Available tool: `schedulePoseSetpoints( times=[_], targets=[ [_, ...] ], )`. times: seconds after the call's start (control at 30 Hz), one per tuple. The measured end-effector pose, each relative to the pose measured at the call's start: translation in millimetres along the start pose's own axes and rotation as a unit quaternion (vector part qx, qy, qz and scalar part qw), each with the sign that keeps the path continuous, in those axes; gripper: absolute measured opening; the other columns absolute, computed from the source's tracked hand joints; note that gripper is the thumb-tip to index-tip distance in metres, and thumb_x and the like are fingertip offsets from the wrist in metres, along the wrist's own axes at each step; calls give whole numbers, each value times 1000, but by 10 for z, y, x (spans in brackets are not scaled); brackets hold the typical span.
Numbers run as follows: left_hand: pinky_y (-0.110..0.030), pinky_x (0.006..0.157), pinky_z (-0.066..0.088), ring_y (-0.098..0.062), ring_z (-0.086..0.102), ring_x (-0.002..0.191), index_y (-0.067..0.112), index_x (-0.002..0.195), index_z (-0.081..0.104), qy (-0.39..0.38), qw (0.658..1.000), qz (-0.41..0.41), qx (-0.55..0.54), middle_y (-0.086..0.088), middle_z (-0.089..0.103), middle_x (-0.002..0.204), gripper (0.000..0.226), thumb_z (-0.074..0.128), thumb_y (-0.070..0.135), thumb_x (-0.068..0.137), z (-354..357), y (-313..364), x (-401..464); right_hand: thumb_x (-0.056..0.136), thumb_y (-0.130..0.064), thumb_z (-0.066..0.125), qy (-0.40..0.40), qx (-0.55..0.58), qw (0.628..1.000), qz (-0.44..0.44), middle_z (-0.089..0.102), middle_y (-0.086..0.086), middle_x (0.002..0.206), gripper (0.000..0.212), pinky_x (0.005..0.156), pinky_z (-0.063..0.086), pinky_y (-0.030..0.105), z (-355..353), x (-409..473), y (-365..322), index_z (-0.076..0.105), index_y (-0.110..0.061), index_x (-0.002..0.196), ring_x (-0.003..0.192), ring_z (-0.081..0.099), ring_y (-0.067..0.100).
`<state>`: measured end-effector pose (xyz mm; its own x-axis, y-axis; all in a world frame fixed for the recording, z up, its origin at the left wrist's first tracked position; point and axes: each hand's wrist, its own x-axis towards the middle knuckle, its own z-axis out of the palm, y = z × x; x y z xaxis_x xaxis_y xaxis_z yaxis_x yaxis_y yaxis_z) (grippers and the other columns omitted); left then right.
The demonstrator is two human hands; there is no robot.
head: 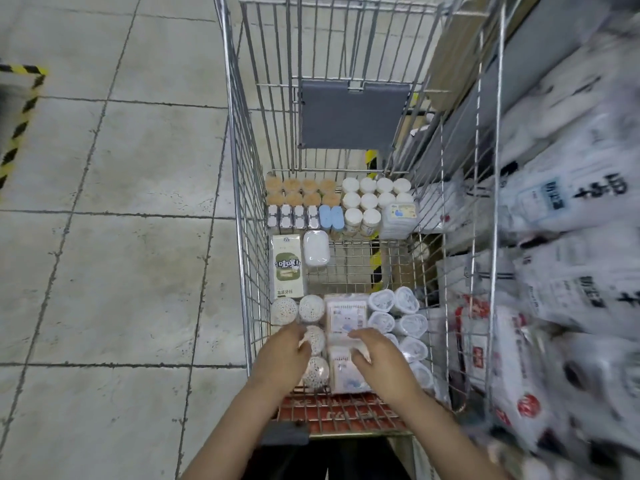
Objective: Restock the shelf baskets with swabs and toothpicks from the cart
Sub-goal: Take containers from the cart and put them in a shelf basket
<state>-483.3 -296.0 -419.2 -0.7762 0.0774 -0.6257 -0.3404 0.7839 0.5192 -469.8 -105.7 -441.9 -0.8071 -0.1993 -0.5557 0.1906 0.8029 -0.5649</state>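
A wire shopping cart (242,188) holds small packs of swabs and toothpicks. At its far end stand tan-lidded jars (301,192) and white-lidded jars (369,199). Near me are round speckled swab tubs (311,308), flat clear swab boxes (346,315) and clear round tubs (394,306). My left hand (284,358) reaches down over a speckled tub (316,339), fingers curled at its side. My right hand (377,358) lies on a flat clear box (343,372), with the fingers bent over its top. Whether either hand grips is unclear.
A green-and-white toothpick box (286,266) and a white oval case (316,249) lie mid-cart. Shelves with white printed bags (568,209) run along the right, blurred. Tiled floor (114,202) lies left, with yellow-black tape (20,109) at far left.
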Motion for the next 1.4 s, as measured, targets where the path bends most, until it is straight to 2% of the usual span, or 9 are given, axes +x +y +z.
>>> schedulePoseSetpoints(
  times=[0.27, 0.57, 0.7, 0.8, 0.9, 1.13, 1.2, 1.3, 1.4],
  targets=[
    [-22, 86, 43, -11, 56, 106, 19, 129, 55, -28, 997, 75, 12, 2, 62, 122, 33, 49, 22, 97, -534, 122, -642, 93, -14, 55, 83, 160, 978, 108, 64, -6, 103, 20, 84, 46, 24, -303, -947, -23, 62, -20, 112, 99, 59, 10],
    [-23, 87, 45, -8, 58, 100, 21, 119, 59, -82, 978, 175, 77, 8, 63, 111, 24, 52, 21, 96, -745, 505, -1107, 92, -6, 58, 255, 275, 911, 171, 64, -14, 94, 21, 80, 43, 8, -407, -2253, -111, 61, -26, 95, 91, 60, -1],
    [-16, 75, 42, -7, 55, 96, 25, 118, 57, -123, 943, 273, 147, 9, 61, 113, 23, 47, 29, 98, -541, 848, -1391, 95, -15, 56, 311, 276, 883, 216, 59, -12, 97, 14, 72, 39, 2, -138, -2937, -236, 55, -25, 104, 90, 55, 2],
    [-26, 86, 44, -12, 58, 106, 24, 121, 59, -146, 906, 354, 182, 8, 61, 118, 26, 47, 27, 98, -257, 1057, -1743, 96, -18, 54, 356, 297, 847, 258, 59, -10, 103, 17, 72, 39, 2, 260, -3516, -352, 58, -20, 112, 98, 56, 5],
    [-18, 80, 36, -12, 55, 109, 22, 123, 58, -187, 864, 418, 212, 8, 58, 117, 27, 48, 22, 97, 126, 1107, -2234, 96, -20, 54, 411, 304, 805, 301, 56, -20, 98, 14, 70, 37, -1, 792, -4178, -526, 54, -30, 106, 92, 54, -5],
    [-16, 85, 41, -5, 54, 102, 25, 121, 57, -357, 742, 501, 266, 11, 59, 109, 27, 52, 18, 95, 970, 632, -3594, 95, -25, 55, 510, 398, 623, 440, 61, -14, 99, 11, 85, 45, 21, 2408, -5505, -1065, 54, -32, 104, 99, 58, 7],
    [-20, 92, 43, -6, 57, 106, 32, 113, 55, -416, 709, 496, 280, 13, 60, 109, 22, 54, 19, 95, 1155, 455, -3955, 95, -23, 56, 549, 429, 550, 460, 64, -10, 101, 10, 81, 46, 16, 2830, -5760, -1262, 58, -28, 103, 100, 60, 9],
    [-11, 82, 41, -1, 56, 103, 36, 106, 52, -474, 654, 502, 309, 20, 58, 106, 18, 53, 21, 95, 1385, 291, -4413, 95, -22, 57, 600, 456, 447, 482, 65, -11, 102, 12, 69, 39, 1, 3273, -6015, -1520, 57, -30, 103, 97, 59, 4],
    [-8, 76, 41, 6, 53, 100, 39, 105, 52, -510, 611, 501, 339, 21, 57, 109, 18, 53, 24, 96, 1587, 241, -4760, 94, -21, 58, 630, 473, 369, 493, 66, -10, 103, 12, 69, 39, 0, 3557, -6187, -1677, 61, -26, 104, 97, 60, 3]
  ],
)
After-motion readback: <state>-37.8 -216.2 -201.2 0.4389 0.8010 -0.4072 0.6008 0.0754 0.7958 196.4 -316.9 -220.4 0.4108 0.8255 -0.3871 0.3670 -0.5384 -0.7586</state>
